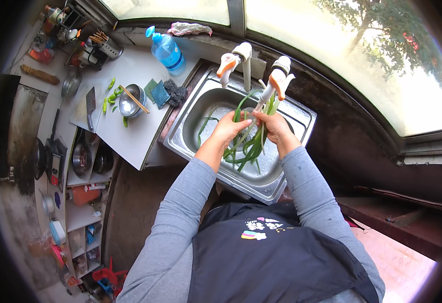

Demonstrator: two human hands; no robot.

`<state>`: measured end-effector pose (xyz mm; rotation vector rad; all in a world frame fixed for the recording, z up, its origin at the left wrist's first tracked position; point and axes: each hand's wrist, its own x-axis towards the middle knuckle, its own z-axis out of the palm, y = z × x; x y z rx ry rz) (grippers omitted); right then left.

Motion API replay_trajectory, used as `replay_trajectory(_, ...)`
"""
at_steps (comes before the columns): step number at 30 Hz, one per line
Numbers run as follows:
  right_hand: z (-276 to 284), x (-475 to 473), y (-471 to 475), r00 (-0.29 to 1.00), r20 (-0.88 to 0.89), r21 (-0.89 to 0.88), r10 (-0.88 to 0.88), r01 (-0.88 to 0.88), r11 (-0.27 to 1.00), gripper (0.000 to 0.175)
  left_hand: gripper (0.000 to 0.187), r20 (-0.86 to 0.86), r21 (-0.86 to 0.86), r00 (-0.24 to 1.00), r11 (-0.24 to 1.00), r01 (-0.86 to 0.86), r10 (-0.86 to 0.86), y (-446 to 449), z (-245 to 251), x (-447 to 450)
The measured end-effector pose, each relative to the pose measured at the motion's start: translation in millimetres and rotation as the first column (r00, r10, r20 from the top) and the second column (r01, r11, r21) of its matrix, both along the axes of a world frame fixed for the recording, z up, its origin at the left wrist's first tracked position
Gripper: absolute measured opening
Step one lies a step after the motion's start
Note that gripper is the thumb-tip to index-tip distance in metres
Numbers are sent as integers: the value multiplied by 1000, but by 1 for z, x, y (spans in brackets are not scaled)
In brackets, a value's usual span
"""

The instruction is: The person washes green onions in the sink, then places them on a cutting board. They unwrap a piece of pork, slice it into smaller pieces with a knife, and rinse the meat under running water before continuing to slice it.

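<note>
Both of my hands are over a stainless steel sink [194, 113], under the outlet of the right-hand tap [277, 81]. My right hand [276, 127] grips a bunch of green onions [257, 144], whose pale ends rise beside the tap and whose green leaves hang into the basin. My left hand [228, 128] has its thumb and fingers on some of the stalks, close to the right hand. A few loose green leaves [202, 130] lie at the basin's left side. The fingertips partly cover one another below the tap.
A second tap [228, 66] stands left of the first. On the left counter are a blue pump bottle [170, 55], scouring pads [160, 94], a metal bowl [129, 104] with chopsticks [134, 99] across it, green peppers [112, 98] and a cleaver [90, 108] on a cutting board [78, 111].
</note>
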<state>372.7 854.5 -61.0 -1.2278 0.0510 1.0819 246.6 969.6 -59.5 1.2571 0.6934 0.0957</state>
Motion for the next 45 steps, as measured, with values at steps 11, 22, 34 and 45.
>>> replay_trajectory(11, 8, 9, -13, 991, 130, -24, 30, -27, 999, 22, 10, 31, -171, 970, 958, -232, 240, 7, 0, 31)
replay_trajectory(22, -23, 34, -59, 902, 203, -182, 382, -349, 919, 13, 13, 99, -249, 813, 805, -538, 574, 59, -11, 20)
replay_trajectory(34, -42, 66, -115, 986, -166, 17, 7, -5, 1000, 21, 43, -311, 185, 946, 970, 157, -93, 75, 21, -10)
replay_trajectory(45, -4, 9, -34, 939, -268, 256, 213, -144, 956, 35, 24, -192, 770, 884, 493, 405, -427, 13, 14, 6)
